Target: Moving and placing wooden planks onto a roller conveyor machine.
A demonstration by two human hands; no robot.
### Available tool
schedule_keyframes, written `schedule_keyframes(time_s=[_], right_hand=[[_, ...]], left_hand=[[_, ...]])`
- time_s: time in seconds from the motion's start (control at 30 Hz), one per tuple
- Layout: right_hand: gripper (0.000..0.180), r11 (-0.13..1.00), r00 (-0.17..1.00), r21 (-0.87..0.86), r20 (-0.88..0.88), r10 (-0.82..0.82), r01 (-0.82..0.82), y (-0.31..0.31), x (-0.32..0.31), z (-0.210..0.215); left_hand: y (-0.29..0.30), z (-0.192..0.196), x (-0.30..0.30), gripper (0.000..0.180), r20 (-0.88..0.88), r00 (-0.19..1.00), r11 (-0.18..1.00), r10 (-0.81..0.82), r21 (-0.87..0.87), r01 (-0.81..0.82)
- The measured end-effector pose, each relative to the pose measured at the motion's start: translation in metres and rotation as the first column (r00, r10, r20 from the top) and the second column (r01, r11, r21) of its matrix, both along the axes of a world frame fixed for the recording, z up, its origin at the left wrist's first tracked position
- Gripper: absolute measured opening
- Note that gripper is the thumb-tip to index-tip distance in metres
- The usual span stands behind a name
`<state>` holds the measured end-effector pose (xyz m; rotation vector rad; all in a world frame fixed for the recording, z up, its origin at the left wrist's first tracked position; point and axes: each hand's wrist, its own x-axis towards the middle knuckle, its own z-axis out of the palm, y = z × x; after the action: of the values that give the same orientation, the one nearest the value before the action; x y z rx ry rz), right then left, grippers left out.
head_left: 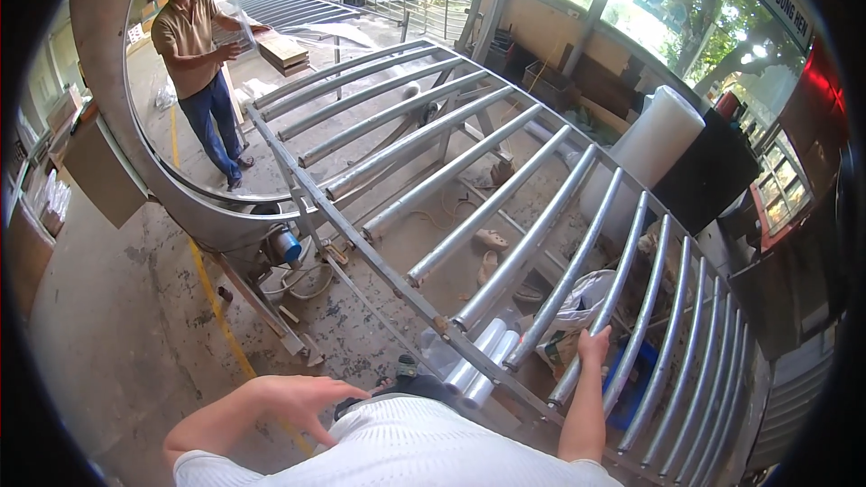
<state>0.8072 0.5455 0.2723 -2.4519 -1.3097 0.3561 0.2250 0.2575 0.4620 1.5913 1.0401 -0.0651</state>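
Outdoors-lit workshop, stained concrete floor (135, 307), right hand (593, 345) grip clamped on roller conveyor (469, 189), left hand (293, 401) spread

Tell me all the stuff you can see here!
Roller table: one, grey steel frame, centre.
Metal rollers: many, silver, side by side across the frame.
Big ring: one, grey, left of the frame.
Bubble wrap roll: one, white, right.
Clear film rolls: two, under the near rollers.
Blue crate: one, on the floor under the rollers.
Floor line: one, yellow, left.
Other person: one, tan shirt, blue trousers, top left.
Left hand: open, in the air.
Right hand: resting on a roller.
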Motion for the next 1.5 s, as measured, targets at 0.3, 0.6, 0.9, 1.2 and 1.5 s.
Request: schedule_keyframes(time_s=[0.3,0.6,0.9,1.2,1.5], right_hand=[[0.091,1.000,1.000,0.001,-0.007,0.007,-0.007,-0.002,-0.003,0.002],[0.087,1.000,1.000,0.017,0.015,0.001,-0.001,-0.004,-0.008,0.005],[0.087,0.999,1.000,-0.032,-0.009,-0.006,0.005,-0.003,-0.012,0.013],[0.089,1.000,1.000,-0.026,0.014,-0.013,0.014,-0.002,-0.011,0.011],[0.088,1.000,1.000,-0.026,0.004,-0.014,0.014,-0.002,-0.006,0.006]], left_hand=[[-0.008,-0.035,-0.008,0.112,0.282,0.959,0.994,0.017,-0.108,0.014],[0.003,-0.037,-0.004,0.115,0.203,0.977,0.979,0.059,-0.203,-0.017],[0.001,-0.058,-0.006,0.121,0.355,0.930,0.943,0.100,-0.333,0.026],[-0.005,-0.045,-0.009,0.119,0.361,0.923,0.958,0.131,-0.285,-0.024],[0.002,-0.067,-0.005,0.118,0.232,0.964,0.968,0.131,-0.240,-0.074]])
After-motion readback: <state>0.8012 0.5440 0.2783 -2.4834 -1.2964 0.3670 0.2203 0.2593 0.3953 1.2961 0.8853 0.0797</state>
